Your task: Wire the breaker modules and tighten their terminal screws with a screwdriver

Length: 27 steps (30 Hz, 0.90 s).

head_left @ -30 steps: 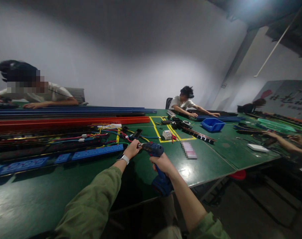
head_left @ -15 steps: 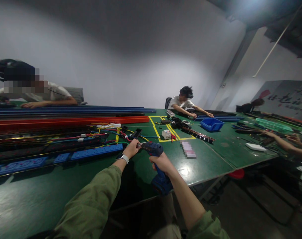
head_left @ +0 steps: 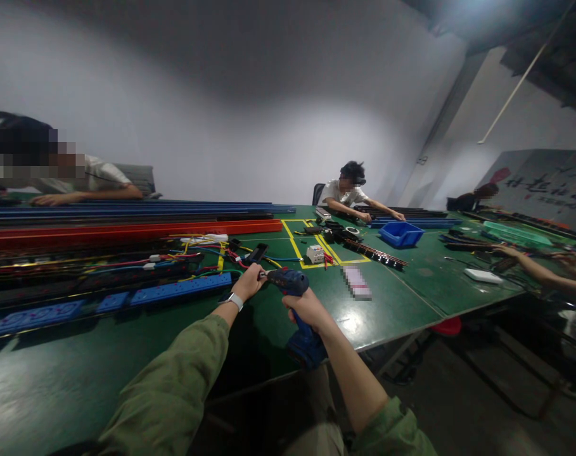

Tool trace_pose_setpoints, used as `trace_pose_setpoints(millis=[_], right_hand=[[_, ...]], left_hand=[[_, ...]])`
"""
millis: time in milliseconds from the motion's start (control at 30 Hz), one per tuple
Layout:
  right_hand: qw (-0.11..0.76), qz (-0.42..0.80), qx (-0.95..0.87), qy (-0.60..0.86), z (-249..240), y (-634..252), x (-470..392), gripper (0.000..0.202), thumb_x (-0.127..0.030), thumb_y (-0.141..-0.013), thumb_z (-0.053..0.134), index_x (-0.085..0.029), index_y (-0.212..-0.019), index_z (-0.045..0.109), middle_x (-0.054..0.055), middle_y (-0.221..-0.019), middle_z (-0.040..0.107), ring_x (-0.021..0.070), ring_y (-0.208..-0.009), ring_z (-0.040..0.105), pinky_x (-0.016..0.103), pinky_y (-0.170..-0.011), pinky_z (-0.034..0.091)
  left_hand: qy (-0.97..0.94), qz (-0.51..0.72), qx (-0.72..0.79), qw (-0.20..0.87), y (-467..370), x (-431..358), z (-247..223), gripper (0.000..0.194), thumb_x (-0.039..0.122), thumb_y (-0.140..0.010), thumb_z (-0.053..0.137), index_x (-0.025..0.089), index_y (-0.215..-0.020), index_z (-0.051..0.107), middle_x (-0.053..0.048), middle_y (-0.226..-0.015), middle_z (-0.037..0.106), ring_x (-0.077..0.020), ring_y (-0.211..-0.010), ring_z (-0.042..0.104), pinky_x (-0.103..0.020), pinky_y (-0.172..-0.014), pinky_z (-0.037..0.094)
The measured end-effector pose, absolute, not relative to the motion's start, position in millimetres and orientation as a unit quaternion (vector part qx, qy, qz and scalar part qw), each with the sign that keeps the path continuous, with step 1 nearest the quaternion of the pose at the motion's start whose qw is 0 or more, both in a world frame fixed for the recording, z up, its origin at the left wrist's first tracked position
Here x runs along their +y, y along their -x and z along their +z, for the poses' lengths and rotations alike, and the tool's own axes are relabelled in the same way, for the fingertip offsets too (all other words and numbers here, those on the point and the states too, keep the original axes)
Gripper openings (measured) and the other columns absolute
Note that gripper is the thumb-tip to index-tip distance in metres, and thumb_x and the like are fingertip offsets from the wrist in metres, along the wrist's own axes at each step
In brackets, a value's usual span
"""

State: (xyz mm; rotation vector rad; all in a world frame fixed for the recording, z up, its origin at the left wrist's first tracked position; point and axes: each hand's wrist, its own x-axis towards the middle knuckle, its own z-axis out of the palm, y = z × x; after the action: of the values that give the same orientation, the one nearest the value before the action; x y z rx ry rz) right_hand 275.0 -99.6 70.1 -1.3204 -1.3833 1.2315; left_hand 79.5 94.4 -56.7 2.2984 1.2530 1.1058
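Note:
My right hand (head_left: pixel 309 308) is wrapped round the handle of a blue cordless drill (head_left: pixel 293 282), which points left over the table's front part. The fingers of my left hand (head_left: pixel 248 282) are closed at the drill's front end; what they pinch there is too small to make out. A watch sits on my left wrist. Just left of that hand lies a long power strip with blue socket blocks (head_left: pixel 180 289). Behind it are loose coloured wires (head_left: pixel 206 256) and a small black rectangular part (head_left: pixel 258 253).
Red rails (head_left: pixel 126 233) and blue rails (head_left: pixel 140 211) lie along the left. Ahead are a grey-white breaker-like block (head_left: pixel 315 254), a blurred pink-white item (head_left: pixel 357 282) and a blue bin (head_left: pixel 400 234). Co-workers sit across the table (head_left: pixel 396 304) and at the right.
The whole view has shifted slightly. My hands keep nearly the same pose, with the drill's front end still at my left fingers.

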Motion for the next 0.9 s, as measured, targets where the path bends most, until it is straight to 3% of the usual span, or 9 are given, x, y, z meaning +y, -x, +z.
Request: trace_pose_setpoints(millis=[667,900], right_hand=[[0.413,0.503,-0.543,0.531,67.7,-274.6,-96.6,0.009,-0.017,-0.068,0.058,-0.018,-0.077,0.058,-0.007,-0.048,0.050,0.0110,-0.037,0.051,0.021,-0.038,0.037],[0.416,0.513,-0.555,0.506,69.3,-274.3,-96.8,0.026,-0.021,-0.068,0.066,-0.016,-0.094,0.064,0.000,-0.078,0.068,0.0090,-0.039,0.054,0.022,-0.038,0.040]], left_hand=[[-0.806,0.381,0.431,0.138,-78.5,95.1,-58.0,0.014,0.031,-0.085,0.065,0.018,-0.087,0.060,-0.003,-0.090,0.056,-0.0161,-0.079,0.055,-0.031,-0.077,0.048],[-0.811,0.373,0.430,0.134,-77.8,97.4,-61.4,0.009,0.025,-0.083,0.062,0.018,-0.087,0.059,-0.002,-0.091,0.056,-0.0152,-0.081,0.054,-0.031,-0.079,0.047]])
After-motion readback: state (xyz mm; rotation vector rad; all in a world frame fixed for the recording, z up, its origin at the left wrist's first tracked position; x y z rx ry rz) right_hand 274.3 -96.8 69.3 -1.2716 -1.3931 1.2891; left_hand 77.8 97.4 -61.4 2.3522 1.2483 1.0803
